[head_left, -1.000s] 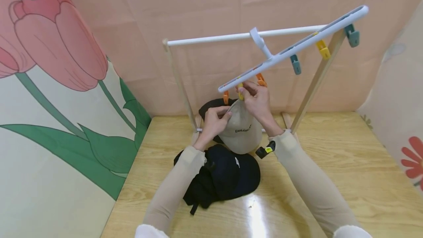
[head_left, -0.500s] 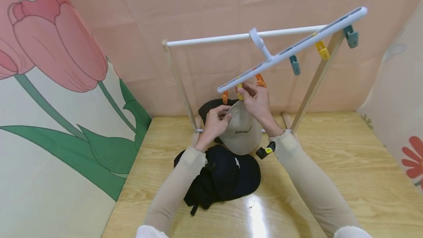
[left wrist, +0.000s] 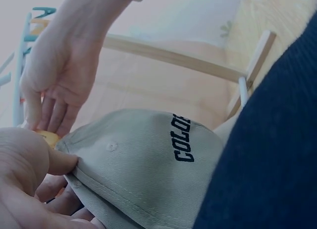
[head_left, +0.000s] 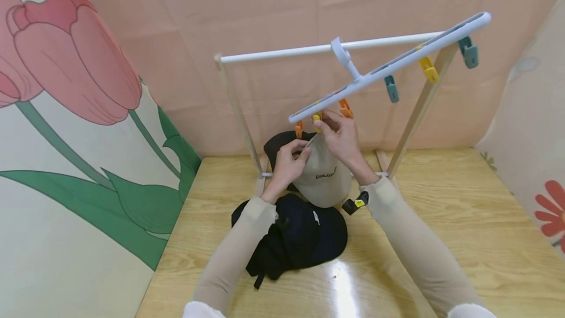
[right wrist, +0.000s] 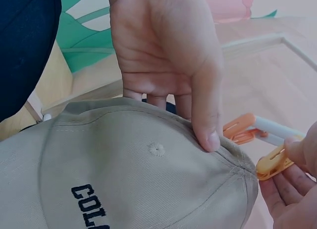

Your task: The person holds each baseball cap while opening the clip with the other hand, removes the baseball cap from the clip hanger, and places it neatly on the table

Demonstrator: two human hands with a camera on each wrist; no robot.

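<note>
A beige baseball cap [head_left: 324, 171] with dark lettering hangs below the low left end of a white clip hanger [head_left: 388, 68]. My left hand [head_left: 289, 163] pinches the cap's folded edge between thumb and fingers, plain in the right wrist view. The right hand [head_left: 341, 136] pinches a yellow clip [right wrist: 271, 164] whose tip meets the top of the cap; whether it bites the cloth I cannot tell. Just left of it, an orange clip [head_left: 298, 129] stands over a black cap [head_left: 275, 147], partly hidden behind the beige one.
The hanger hooks over a white rod [head_left: 282, 53] on a wooden frame [head_left: 421, 107]. More clips, such as a green clip [head_left: 469, 52] and another orange clip [head_left: 346, 108], hang along it. Dark caps [head_left: 304, 232] lie on the wooden table [head_left: 463, 210] in front.
Both hands keep their hold on the beige cap and the yellow clip. The view shifts slightly; otherwise little differs.
</note>
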